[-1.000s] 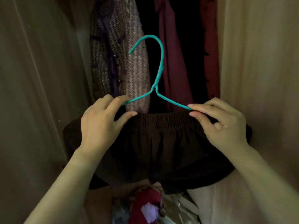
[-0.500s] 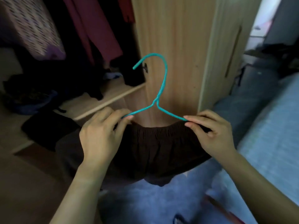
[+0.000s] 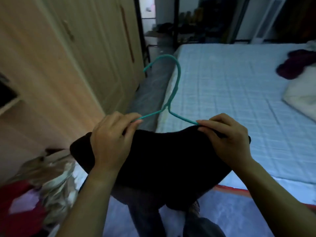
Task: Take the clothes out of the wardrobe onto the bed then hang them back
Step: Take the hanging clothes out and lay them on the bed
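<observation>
Big swing in about a second: the thin teal wire hanger with the dark, almost black soft garment draped over it goes from sitting right in front of the clothes hanging in the wardrobe to being out in the room. It's now held up over the near edge of the light blue quilted bed, with the pale wooden wardrobe door off to the left. The grip looks the same as before. The left hand pinches the hanger's left arm and the fabric under it, and the right hand pinches the right arm the same way. So I'd say this piece is off the rail and just needs laying down. A dark red bundle of clothing already lies on the far side, beside a white pillow.
</observation>
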`<state>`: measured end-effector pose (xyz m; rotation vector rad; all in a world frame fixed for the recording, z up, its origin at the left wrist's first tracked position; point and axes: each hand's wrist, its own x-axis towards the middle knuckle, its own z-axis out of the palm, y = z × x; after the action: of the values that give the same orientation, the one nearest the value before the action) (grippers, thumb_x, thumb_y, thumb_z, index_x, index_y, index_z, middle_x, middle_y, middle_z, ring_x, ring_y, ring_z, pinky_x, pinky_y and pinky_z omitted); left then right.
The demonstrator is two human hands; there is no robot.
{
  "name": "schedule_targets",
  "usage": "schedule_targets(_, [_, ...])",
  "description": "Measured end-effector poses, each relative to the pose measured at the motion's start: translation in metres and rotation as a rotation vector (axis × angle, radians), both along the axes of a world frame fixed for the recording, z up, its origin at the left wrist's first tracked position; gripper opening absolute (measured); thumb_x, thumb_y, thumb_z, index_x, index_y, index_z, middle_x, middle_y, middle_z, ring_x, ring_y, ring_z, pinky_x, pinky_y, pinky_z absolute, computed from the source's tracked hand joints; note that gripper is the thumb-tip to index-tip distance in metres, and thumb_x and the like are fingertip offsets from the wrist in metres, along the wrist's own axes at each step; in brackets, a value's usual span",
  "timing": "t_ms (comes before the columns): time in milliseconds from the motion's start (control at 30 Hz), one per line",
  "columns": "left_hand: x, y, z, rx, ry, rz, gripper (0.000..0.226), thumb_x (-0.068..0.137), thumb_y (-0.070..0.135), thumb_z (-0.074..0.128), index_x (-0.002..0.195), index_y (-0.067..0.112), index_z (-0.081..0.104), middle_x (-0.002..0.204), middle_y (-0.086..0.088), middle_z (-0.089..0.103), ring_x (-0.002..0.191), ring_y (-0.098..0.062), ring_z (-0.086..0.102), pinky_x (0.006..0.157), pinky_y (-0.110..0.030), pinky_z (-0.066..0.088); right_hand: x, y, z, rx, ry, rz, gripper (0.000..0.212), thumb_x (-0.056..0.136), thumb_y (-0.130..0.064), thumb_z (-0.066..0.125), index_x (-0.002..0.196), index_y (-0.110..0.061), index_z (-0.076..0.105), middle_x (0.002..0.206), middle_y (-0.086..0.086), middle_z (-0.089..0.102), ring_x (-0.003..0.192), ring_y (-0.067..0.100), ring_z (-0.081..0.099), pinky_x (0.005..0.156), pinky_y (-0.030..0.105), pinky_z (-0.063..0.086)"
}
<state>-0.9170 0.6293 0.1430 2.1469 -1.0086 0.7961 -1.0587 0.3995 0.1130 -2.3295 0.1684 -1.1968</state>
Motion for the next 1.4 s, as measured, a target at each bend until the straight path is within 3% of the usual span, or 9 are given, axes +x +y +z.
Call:
schedule_targets(233, [0.076,-0.174,0.032,-0.05,-0.05,-0.206,0.029,0.095,0.038,0.053,0.094,0.016,0.071,0.082,-0.007,0.067,0.072,-0.027,0.06,0.065,-0.045,0.046,0.041,-0.144,0.025,-0.007,-0.09,-0.183,0.013,0.083,-0.018,0.069,0.096,-0.019,0.074,0.079,0.003,0.063,0.069,0.011,0.057,0.061,0.024,0.045])
schedule_targets(367, [0.127,-0.27,0.019,-0.026,0.08,-0.227,0.024,0.09,0.04,0.055,0.091,0.021,0.069,0.083,-0.001,0.066,0.075,-0.023,0.061,0.067,-0.046,0.047,0.087,-0.232,0.009,0.047,-0.074,-0.187,0.013,0.083,-0.018,0.07,0.095,-0.018,0.074,0.079,0.003,0.063,0.069,0.011,0.057,0.063,0.02,0.044])
schedule_targets(567, [0.203,-0.373,-0.024,0.145,0.363,-0.221,0.029,0.084,0.053,0.049,0.092,0.03,0.065,0.09,0.007,0.066,0.081,-0.02,0.06,0.077,-0.047,0.049,0.154,-0.332,-0.036,0.202,0.086,-0.15,0.014,0.083,-0.022,0.069,0.096,-0.022,0.074,0.078,0.0,0.062,0.071,0.013,0.059,0.066,0.026,0.047])
schedule_targets(700, [0.244,-0.417,-0.067,0.308,0.445,-0.222,0.021,0.089,0.035,0.056,0.1,0.02,0.067,0.095,-0.002,0.067,0.083,-0.024,0.062,0.077,-0.039,0.049,0.193,-0.378,-0.079,0.28,0.259,-0.143,0.013,0.084,-0.022,0.068,0.096,-0.025,0.073,0.079,-0.006,0.058,0.078,0.014,0.057,0.071,0.025,0.044])
schedule_targets(800, [0.265,-0.438,-0.103,0.436,0.552,-0.199,0.022,0.093,0.028,0.055,0.109,0.017,0.065,0.106,-0.004,0.067,0.096,-0.022,0.062,0.082,-0.035,0.048,0.214,-0.4,-0.112,0.266,0.393,-0.161,0.014,0.085,-0.025,0.066,0.097,-0.024,0.073,0.083,-0.006,0.059,0.083,0.017,0.055,0.073,0.02,0.036])
schedule_targets(900, [0.277,-0.451,-0.144,0.54,0.691,-0.196,0.035,0.094,0.031,0.053,0.126,0.019,0.056,0.125,-0.008,0.058,0.115,-0.025,0.054,0.095,-0.041,0.044,0.233,-0.418,-0.147,0.2,0.568,-0.167,0.017,0.088,-0.028,0.063,0.101,-0.024,0.072,0.09,-0.001,0.063,0.086,0.022,0.056,0.074,0.027,0.041])
schedule_targets(1033, [0.274,-0.463,-0.191,0.727,0.778,-0.141,0.053,0.093,0.047,0.044,0.141,0.027,0.037,0.143,-0.007,0.041,0.13,-0.027,0.039,0.105,-0.05,0.034,0.25,-0.437,-0.181,0.036,1.021,-0.116,0.037,0.092,-0.038,0.053,0.125,-0.024,0.058,0.133,0.007,0.051,0.117,0.028,0.049,0.095,0.039,0.039])
schedule_targets(1233, [0.24,-0.44,-0.206,0.794,0.771,-0.052,0.059,0.091,0.057,0.031,0.144,0.03,0.031,0.149,-0.003,0.035,0.136,-0.02,0.03,0.11,-0.051,0.026,0.245,-0.387,-0.183,0.095,1.189,-0.094,0.057,0.095,-0.051,0.038,0.144,-0.023,0.031,0.152,0.007,0.026,0.137,0.026,0.027,0.112,0.047,0.019])
schedule_targets(1400, [0.191,-0.38,-0.191,0.784,0.77,0.021,0.061,0.09,0.061,0.026,0.144,0.032,0.03,0.148,0.002,0.036,0.136,-0.016,0.031,0.11,-0.049,0.026,0.221,-0.317,-0.161,0.128,1.183,-0.02,0.06,0.095,-0.055,0.028,0.145,-0.023,0.027,0.152,0.004,0.026,0.14,0.024,0.021,0.114,0.049,0.016])
